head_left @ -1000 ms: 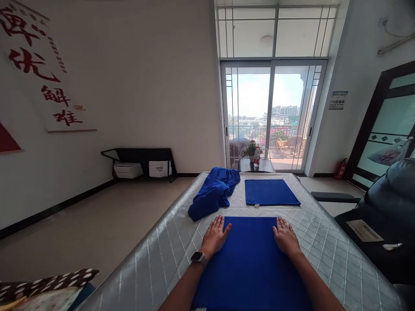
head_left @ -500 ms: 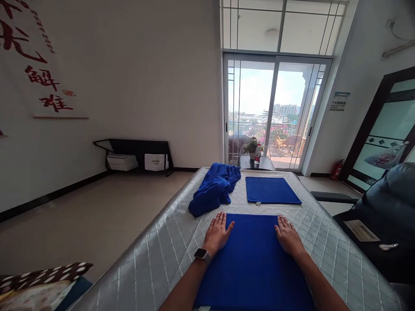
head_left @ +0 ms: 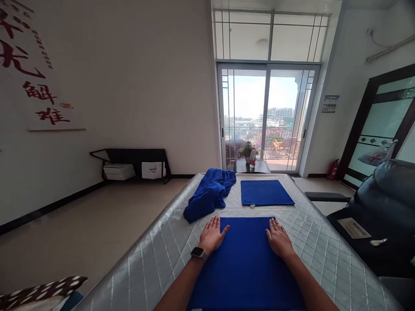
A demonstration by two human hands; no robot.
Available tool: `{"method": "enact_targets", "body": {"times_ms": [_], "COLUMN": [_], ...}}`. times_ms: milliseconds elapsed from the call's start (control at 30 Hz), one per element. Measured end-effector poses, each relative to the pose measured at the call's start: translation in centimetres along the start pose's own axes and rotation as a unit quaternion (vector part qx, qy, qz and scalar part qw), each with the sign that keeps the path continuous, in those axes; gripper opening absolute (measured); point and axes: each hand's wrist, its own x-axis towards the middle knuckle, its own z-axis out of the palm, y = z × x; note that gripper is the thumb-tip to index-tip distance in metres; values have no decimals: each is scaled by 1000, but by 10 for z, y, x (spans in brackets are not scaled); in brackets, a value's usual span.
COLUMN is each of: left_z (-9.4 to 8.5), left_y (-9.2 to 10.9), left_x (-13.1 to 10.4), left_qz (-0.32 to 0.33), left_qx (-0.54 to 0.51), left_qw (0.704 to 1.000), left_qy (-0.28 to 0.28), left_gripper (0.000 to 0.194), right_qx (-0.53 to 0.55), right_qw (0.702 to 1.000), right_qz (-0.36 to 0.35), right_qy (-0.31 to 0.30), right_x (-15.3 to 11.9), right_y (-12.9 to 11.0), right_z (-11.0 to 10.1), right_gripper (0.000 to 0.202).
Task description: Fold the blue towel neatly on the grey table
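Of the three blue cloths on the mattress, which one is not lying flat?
The crumpled cloth, towards the far left of the mattress. It lies in loose folds, while the far right cloth and the near cloth are spread smooth.

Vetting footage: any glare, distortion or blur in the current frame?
Head view: sky beyond the sliding door near-white, wall dim; head view: dark-framed door leans, likely wide-angle stretch; head view: left hand and right hand fairly sharp, blue cloth shows little texture.

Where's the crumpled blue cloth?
In the head view, the crumpled cloth lies far left on the mattress, beyond the left hand, beside the farther flat cloth.
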Motion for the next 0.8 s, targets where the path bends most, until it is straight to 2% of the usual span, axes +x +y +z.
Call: {"method": "enact_targets", "body": {"times_ms": [67,133,233,333,400,433,500,567,667,800], "left_z": [-6,-10,-8,4,13,16,22,24,21,13], "left_y": [16,44,104,163,186,192,191,177,141,82], "left_x": [2,2,-4,-11,-13,-13,-12,-10,-7,-6], "left_qz": [-19,1,110,212,235,234,220,206,178,118], "left_qx": [15,9,-43,-94,-109,-111,-110,-102,-81,-51], "left_qw": [1000,1000,993,973,966,966,969,973,980,992], "left_qy": [5,23,18,8,18,21,17,16,21,17], "left_gripper": [91,89,80,71,69,69,71,72,72,78], "right_qx": [3,8,5,-9,-14,-13,-5,6,17,17], "right_qw": [1000,1000,1000,1000,1000,1000,1000,1000,1000,1000], "right_qz": [2,3,0,-15,-23,-21,-16,-12,-9,-1], "right_qy": [-1,-1,3,2,-1,0,3,7,8,5], "right_x": [-1,-2,-2,-3,-3,-3,-3,-3,-3,-3], "right_y": [-1,-1,0,2,4,5,5,4,1,-1], "right_z": [-2,-3,-2,1,3,3,4,2,-3,-5], "right_gripper": [68,68,68,65,63,63,63,64,66,67]}}
